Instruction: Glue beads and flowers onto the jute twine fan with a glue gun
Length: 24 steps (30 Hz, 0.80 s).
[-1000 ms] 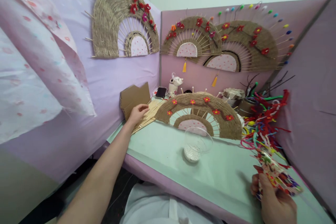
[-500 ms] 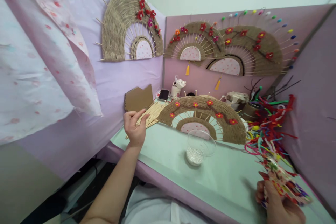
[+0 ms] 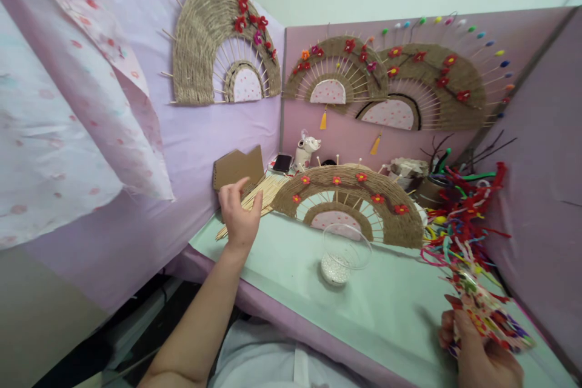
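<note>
My left hand is raised at the table's far left, over a bundle of thin wooden sticks. Its thumb and fingers close loosely around some of them. My right hand is at the bottom right corner, shut on a clear packet of small colourful flowers. Between the hands stands a clear plastic cup with white beads in its bottom. Behind the cup, a half-round jute fan with red flowers leans upright on the mint-green table.
A cardboard piece, a phone and a white ceramic figure sit at the back left. A tangle of coloured pipe cleaners fills the right side. Three jute fans hang on the purple partitions.
My left hand has lifted off the stick bundle, drawn back toward me and turned its fingers upward. The right hand with the packet has barely moved.
</note>
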Motion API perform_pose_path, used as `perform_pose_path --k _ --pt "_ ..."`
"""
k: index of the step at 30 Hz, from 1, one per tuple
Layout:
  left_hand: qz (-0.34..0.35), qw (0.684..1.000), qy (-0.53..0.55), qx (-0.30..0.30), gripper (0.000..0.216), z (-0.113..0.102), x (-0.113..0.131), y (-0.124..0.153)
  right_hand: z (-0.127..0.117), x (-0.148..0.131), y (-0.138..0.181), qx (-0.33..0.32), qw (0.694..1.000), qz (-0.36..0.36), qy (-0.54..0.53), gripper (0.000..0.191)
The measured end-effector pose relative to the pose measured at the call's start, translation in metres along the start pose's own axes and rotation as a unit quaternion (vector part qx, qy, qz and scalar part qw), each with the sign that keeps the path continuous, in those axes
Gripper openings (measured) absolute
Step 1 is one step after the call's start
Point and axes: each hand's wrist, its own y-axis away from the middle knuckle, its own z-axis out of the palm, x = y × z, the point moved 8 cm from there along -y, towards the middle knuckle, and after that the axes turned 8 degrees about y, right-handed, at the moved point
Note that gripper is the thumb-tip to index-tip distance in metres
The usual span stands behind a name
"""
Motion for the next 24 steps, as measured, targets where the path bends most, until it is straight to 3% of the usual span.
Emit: perform_pose_path --k 2,5,7,10,12,14,19,21,24 --pt "-0.018 0.994 -0.032 -0.106 0.01 0.018 -0.004 0.006 -0.001 -0.003 0.0 0.001 1.0 -0.003 0.007 0.04" --pt "-0.038 0.967 0.019 -0.252 0.005 0.038 0.002 0.02 0.0 -0.009 0.002 0.002 0.999 0.004 0.032 0.035" --pt "-0.038 0.968 0.088 -0.231 0.016 0.031 0.016 0.019 -0.001 -0.011 0.002 0.007 0.999 0.017 0.035 0.035" --pt "-0.029 0.987 0.139 -0.073 0.017 0.002 0.026 0.01 -0.001 -0.008 0.002 0.01 0.999 0.027 0.034 0.035" --pt "-0.03 0.989 0.146 0.019 0.011 -0.011 0.022 0.011 -0.001 -0.006 0.001 0.003 0.999 0.017 0.039 0.034" --pt "-0.039 0.986 0.148 0.062 0.007 -0.012 0.009 0.018 0.0 -0.005 0.0 -0.002 1.0 0.003 0.028 0.032" --pt "-0.084 0.988 0.123 0.029 0.01 0.015 -0.029 0.047 0.0 -0.007 0.001 0.01 1.0 -0.002 0.01 0.032" --pt "-0.111 0.99 0.087 0.021 0.026 0.022 -0.045 0.051 0.0 -0.009 0.003 0.007 1.0 0.011 0.022 0.032" --pt "-0.137 0.987 -0.015 -0.085 0.032 0.041 -0.066 0.044 -0.001 -0.014 0.005 0.009 0.999 0.023 0.027 0.029"
